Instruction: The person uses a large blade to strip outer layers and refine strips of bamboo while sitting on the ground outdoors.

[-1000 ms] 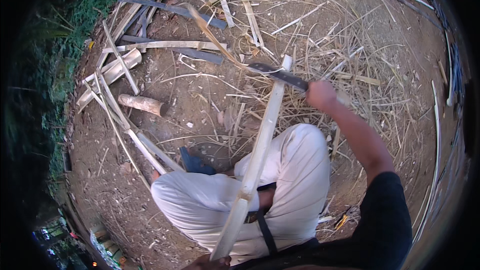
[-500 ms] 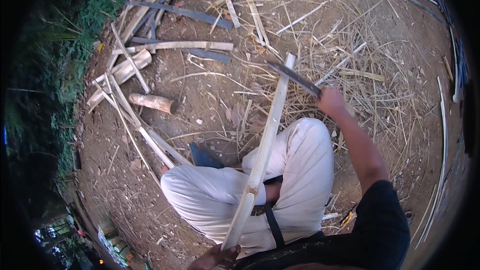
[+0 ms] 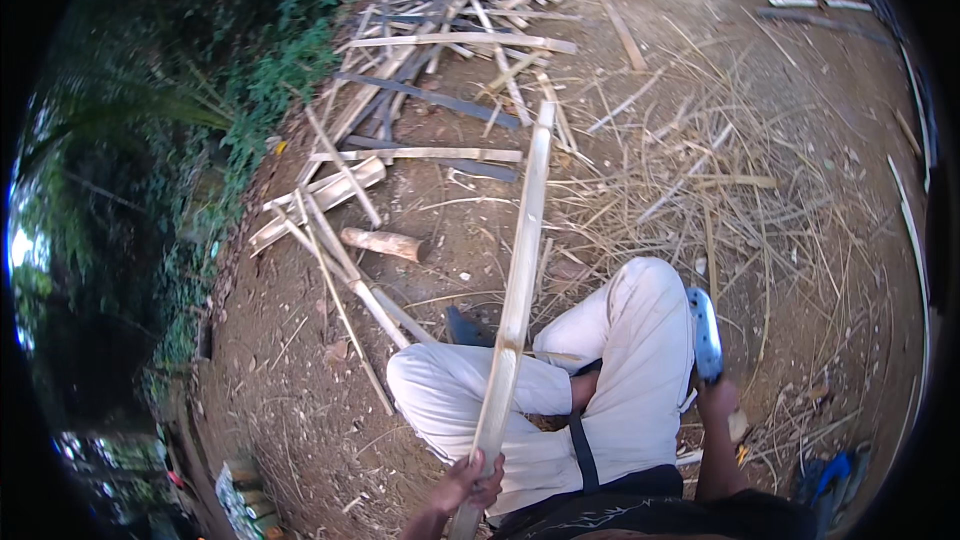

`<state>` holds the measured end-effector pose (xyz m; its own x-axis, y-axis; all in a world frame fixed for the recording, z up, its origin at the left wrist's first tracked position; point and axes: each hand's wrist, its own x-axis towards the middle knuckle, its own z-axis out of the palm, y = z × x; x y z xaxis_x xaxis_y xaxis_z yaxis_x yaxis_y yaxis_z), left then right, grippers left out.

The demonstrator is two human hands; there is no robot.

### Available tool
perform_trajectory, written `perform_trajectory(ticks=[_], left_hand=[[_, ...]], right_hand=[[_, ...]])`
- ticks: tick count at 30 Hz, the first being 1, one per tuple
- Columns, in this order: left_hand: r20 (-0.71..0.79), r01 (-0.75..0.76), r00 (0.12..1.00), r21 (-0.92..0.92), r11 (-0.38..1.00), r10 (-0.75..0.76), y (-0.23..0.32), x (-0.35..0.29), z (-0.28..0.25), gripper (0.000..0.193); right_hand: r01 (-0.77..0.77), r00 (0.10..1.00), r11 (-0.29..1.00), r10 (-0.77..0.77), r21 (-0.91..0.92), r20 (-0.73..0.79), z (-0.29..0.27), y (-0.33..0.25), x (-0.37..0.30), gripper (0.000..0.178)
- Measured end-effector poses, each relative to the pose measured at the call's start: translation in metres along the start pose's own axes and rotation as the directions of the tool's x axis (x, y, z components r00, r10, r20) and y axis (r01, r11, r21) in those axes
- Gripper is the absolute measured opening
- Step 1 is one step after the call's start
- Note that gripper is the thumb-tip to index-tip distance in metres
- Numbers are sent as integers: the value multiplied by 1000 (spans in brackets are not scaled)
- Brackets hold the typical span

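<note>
A long pale split-bamboo strip (image 3: 523, 270) with a node partway along it slants up across my lap, its far end raised over the ground. Close to its lower end, my left hand (image 3: 470, 485) is wrapped round it. Beside my right knee, my right hand (image 3: 717, 402) is closed on the handle of a large knife (image 3: 706, 335). The broad blade catches bright light and points away from me, apart from the strip. The handle is mostly hidden in my fist.
Heaped bamboo strips (image 3: 440, 41) lie at the far left, with a short log (image 3: 383, 243) nearer. Thin shavings (image 3: 690, 175) litter the ground ahead and to the right. Green plants (image 3: 262, 65) border the left. Long strips (image 3: 915, 240) lie along the right edge.
My right hand has brought the knife from the strip's far end down beside my right knee. My left hand still holds the strip, now gripped a little above its lower end. The view has shifted.
</note>
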<state>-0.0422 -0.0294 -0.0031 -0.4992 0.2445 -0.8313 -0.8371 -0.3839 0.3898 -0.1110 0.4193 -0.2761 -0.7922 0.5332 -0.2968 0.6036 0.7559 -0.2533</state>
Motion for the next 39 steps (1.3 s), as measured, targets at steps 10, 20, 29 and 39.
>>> perform_trajectory(ticks=[10,20,29,39], left_hand=[[137,-542,825,-81,836,548,84,9,34,61],[122,-722,555,-421,549,823,111,41,98,61],[-17,-744,458,-554,373,889,108,65,103,59],[83,-783,395,-491,382,915,95,92,86,62]], right_hand=[[-65,974,997,55,41,220,-49,-70,7,26],[370,700,370,-714,852,7,-171,-234,-130,24],[-70,-31,576,-817,814,575,-196,-266,-133,52],[10,213,549,-818,836,535,-166,-288,-130,24]])
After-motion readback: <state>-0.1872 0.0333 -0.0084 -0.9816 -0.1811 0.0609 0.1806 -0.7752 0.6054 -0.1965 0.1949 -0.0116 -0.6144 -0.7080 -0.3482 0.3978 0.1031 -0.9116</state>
